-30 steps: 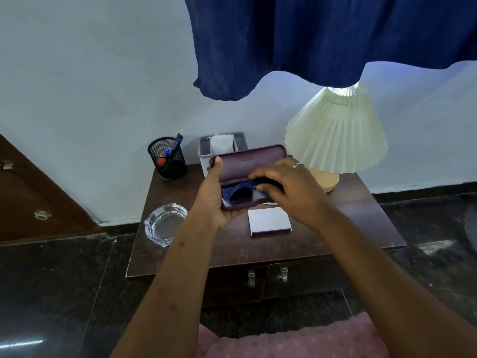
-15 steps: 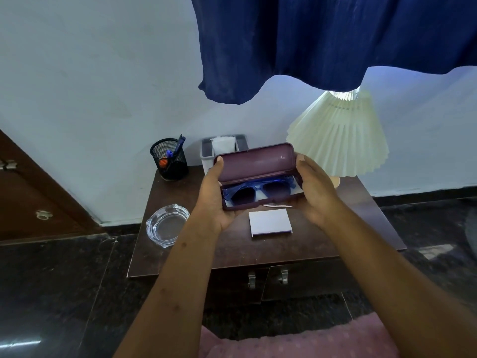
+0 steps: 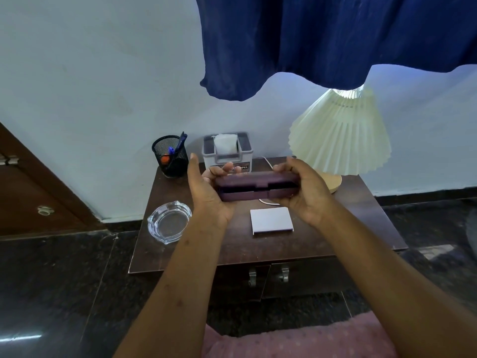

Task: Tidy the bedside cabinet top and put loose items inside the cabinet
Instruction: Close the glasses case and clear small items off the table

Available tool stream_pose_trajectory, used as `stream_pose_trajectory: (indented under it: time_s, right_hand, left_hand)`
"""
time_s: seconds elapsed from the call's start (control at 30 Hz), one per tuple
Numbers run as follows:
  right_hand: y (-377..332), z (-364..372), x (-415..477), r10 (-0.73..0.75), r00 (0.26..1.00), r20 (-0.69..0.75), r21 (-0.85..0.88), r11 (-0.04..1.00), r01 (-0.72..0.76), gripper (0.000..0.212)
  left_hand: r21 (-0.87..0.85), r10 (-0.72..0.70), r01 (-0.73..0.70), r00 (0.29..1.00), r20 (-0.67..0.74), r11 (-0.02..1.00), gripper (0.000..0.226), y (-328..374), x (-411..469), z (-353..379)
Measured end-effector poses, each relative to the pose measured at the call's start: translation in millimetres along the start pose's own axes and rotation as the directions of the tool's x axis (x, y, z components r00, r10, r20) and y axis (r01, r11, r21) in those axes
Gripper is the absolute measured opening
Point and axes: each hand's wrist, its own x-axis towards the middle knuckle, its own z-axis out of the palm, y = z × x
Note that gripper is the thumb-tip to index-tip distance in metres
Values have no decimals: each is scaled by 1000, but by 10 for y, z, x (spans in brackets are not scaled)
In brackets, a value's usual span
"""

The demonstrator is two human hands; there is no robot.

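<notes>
Case [image 3: 258,186]: lid, raised before, now folded nearly onto the base, with a thin gap left.
Sunglasses: no longer visible.
Right hand [image 3: 307,192]: fingers now over the lid.

Dark purple glasses case [image 3: 256,186], almost closed, horizontal, aloft over the cabinet top [image 3: 232,250].
</notes>
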Motion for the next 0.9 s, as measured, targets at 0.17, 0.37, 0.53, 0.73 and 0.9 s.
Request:
stream_pose_trajectory:
  time_s: [0.17,0.37,0.53,0.73,0.9]
  right_hand:
    - [37,-7,26,-100,986,137,-194,973,126,15]
    - [62,-130,20,-275,843,463,-771,344,536,51]
    - [133,-149,96,-373,773,513,-815,71,576,49]
    - [-15,-325,140,-381,805,455,-801,219,557,43]
    - [-68,-406,150,-343,810,475,-803,207,559,50]
  left_hand:
    - [-70,7,-10,999,-47,997,56,2,-2,20]
    - [-45,68,-74,991,-112,996,56,20,-2,-8]
    - [243,143,-130,989,-38,961,41,-28,-14,58]
    - [704,239,-507,860,451,497,41,-61,-45,37]
    - [755,273,-619,781,562,217,47,-28,-42,6]
